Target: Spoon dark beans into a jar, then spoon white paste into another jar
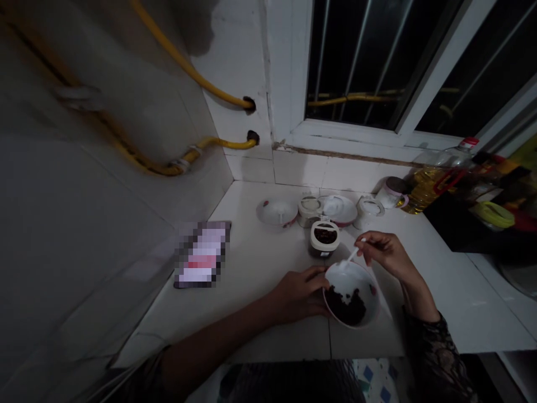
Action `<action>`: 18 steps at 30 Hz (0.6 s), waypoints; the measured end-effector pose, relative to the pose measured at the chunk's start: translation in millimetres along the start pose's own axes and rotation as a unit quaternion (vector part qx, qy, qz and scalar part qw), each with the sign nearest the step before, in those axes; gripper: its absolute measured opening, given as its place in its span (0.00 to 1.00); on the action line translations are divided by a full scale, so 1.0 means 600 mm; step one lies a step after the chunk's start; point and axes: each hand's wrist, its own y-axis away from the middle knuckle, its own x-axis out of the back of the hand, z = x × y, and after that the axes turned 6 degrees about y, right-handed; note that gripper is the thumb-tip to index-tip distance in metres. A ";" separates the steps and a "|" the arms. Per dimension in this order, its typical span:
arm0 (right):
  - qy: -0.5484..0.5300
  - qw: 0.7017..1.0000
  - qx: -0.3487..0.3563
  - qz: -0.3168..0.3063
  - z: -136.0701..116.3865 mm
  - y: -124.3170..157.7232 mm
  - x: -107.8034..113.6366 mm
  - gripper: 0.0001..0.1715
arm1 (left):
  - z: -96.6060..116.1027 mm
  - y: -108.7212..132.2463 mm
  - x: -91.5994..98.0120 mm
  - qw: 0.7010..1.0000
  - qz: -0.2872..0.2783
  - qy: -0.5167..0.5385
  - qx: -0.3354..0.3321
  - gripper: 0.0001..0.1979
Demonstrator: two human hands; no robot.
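A white bowl [351, 292] with dark food in its near half stands on the white counter [260, 291]. My left hand [300, 292] grips the bowl's left rim, fingers closed on it. My right hand [388, 253] pinches the handle of a small white spoon [349, 259], whose tip dips into the far side of the bowl. Just beyond the bowl stands an open small jar [324, 238] with dark contents.
Farther back lie a white bowl [277, 213], more small white jars [309, 209] and a lid-like dish [340, 209]. An oil bottle [436, 176] and other bottles stand at right beside a dark stove. A phone [203, 254] lies at left near the tiled wall with yellow hoses.
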 end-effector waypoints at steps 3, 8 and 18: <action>0.054 0.993 -0.028 -0.100 0.010 0.010 -0.004 0.20 | 0.000 0.001 0.001 1.000 0.000 -0.002 -0.004 0.24; 0.137 0.986 0.011 -0.096 0.016 0.016 -0.014 0.15 | 0.001 0.001 0.002 1.000 0.012 0.000 -0.017 0.24; 0.193 0.977 0.035 -0.084 0.006 0.023 -0.019 0.16 | 0.003 -0.001 0.002 1.000 0.012 -0.010 -0.018 0.24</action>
